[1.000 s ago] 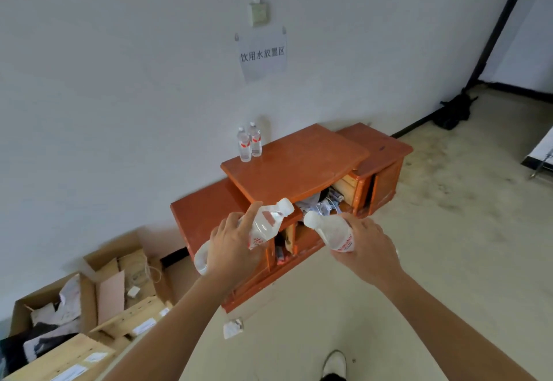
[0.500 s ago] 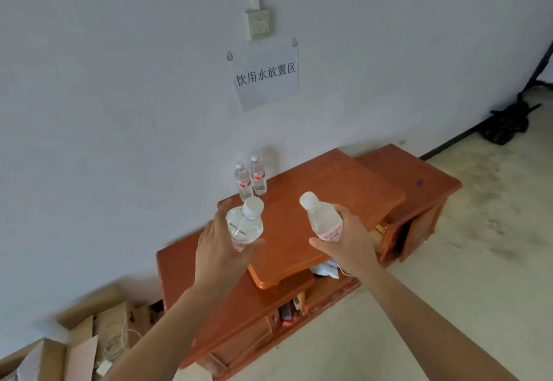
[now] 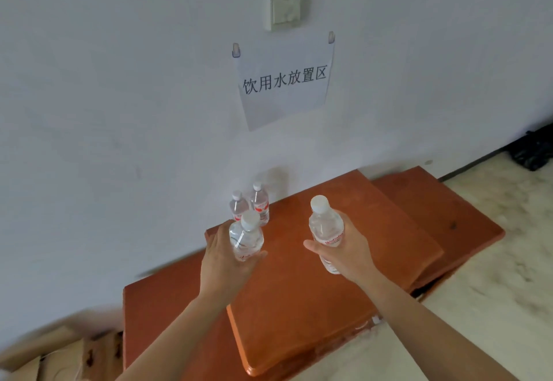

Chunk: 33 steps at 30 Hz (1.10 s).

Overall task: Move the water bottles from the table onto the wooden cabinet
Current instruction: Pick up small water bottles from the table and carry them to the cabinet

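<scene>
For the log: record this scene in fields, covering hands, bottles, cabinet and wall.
left hand: grips left bottle, upright
right hand: grips right bottle, upright
position: both over the cabinet top; whether set down is unclear
back bottles: two, upright on cabinet by the wall
wall: paper sign, switch above it

Bottles (image 3: 326,226): clear, white caps, red-printed labels. Cabinet (image 3: 299,291): orange-brown (glossy top). Sign (image 3: 284,102): white, black characters. Floor (image 3: 493,306): mottled beige. Wall (image 3: 119,81): off-white.
</scene>
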Each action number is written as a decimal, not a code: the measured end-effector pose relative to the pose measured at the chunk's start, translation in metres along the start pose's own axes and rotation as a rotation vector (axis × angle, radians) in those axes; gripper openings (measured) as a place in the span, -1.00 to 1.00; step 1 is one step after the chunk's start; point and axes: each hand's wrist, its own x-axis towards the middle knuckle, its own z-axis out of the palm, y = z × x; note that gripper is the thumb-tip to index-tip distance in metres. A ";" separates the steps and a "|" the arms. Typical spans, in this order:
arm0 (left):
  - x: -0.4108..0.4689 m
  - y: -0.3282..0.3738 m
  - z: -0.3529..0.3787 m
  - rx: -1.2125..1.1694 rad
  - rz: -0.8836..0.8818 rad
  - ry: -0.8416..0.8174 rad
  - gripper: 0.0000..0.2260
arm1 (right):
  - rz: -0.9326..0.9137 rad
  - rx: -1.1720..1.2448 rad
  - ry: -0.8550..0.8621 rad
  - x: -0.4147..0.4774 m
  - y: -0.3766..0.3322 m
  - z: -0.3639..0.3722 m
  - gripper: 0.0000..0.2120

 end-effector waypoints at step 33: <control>0.223 -0.057 0.295 0.077 -0.635 -0.019 -0.32 | 0.052 -0.034 -0.439 0.323 0.233 0.092 -0.23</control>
